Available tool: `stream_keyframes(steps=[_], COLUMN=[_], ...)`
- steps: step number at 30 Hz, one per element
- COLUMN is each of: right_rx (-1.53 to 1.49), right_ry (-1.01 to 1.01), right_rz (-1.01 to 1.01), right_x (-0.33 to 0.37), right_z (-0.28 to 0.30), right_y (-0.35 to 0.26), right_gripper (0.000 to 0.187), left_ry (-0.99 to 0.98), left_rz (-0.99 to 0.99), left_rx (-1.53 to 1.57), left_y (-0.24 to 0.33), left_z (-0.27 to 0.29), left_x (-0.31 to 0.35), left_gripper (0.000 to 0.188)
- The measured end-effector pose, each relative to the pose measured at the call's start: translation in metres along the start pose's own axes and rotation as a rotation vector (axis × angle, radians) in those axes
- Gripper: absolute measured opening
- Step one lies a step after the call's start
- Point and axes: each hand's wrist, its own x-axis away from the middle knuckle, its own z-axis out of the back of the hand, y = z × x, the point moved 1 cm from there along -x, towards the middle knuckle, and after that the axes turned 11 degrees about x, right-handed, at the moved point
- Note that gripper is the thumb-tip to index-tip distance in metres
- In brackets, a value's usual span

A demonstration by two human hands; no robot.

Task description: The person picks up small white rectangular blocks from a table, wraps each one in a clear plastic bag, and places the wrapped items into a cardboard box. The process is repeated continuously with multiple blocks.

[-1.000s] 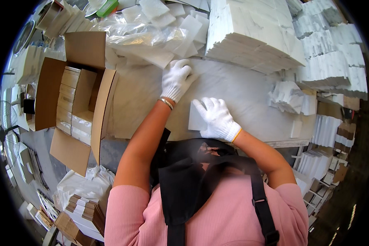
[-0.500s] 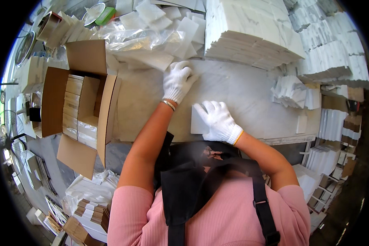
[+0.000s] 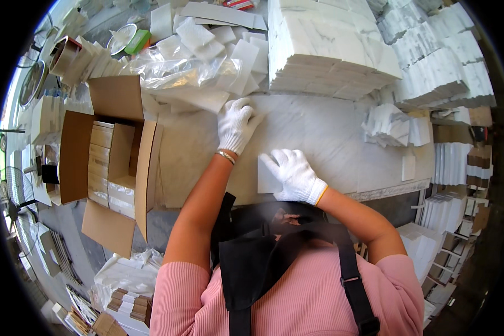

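My left hand (image 3: pixel 236 126), in a white knit glove, reaches to the near corner of a thin white foam sheet (image 3: pixel 207 101). Its fingers curl loosely at that corner, and the thumb stands apart to the right. Close to the table's front edge, my right hand (image 3: pixel 297 176), gloved the same way, holds a small white tile (image 3: pixel 269 179) against the tabletop. The thumb lies across the tile, and the palm hides its right part. Both hands are over a pale marble-like work surface (image 3: pixel 196 151).
An open cardboard box (image 3: pixel 111 246) with wrapped packs inside stands at the left. Clear plastic (image 3: pixel 157 70) and loose foam sheets lie at the back. Tall stacks of white veined tiles (image 3: pixel 330 53) rise at the back right, with a smaller pile (image 3: pixel 385 124) in front.
The whole view has shifted slightly, so things appear a little lower and mostly farther left. Both hands keep about the same places against the foam sheet and the tile.
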Motion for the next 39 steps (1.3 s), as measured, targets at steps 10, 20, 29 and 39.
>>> stream_keyframes(steps=[10, 20, 29, 39], right_rx=[-0.175, -0.484, -0.18, -0.39], right_ry=[0.092, 0.129, 0.32, 0.231], right_rz=[-0.192, -0.161, 0.089, -0.058], right_x=[-0.004, -0.008, 0.054, 0.064], right_z=[0.022, 0.0, -0.008, 0.019], right_y=[0.046, 0.094, 0.031, 0.039], right_gripper=[0.114, 0.015, 0.007, 0.016], left_ry=[-0.029, -0.328, -0.544, -0.553], left_rz=[0.057, 0.09, -0.266, -0.381], left_rx=[0.113, 0.475, 0.153, 0.127], left_y=[0.004, 0.064, 0.057, 0.057], left_z=[0.006, 0.079, 0.069, 0.074], left_x=[0.005, 0.029, 0.105, 0.098], left_gripper=[0.022, 0.017, 0.016, 0.012])
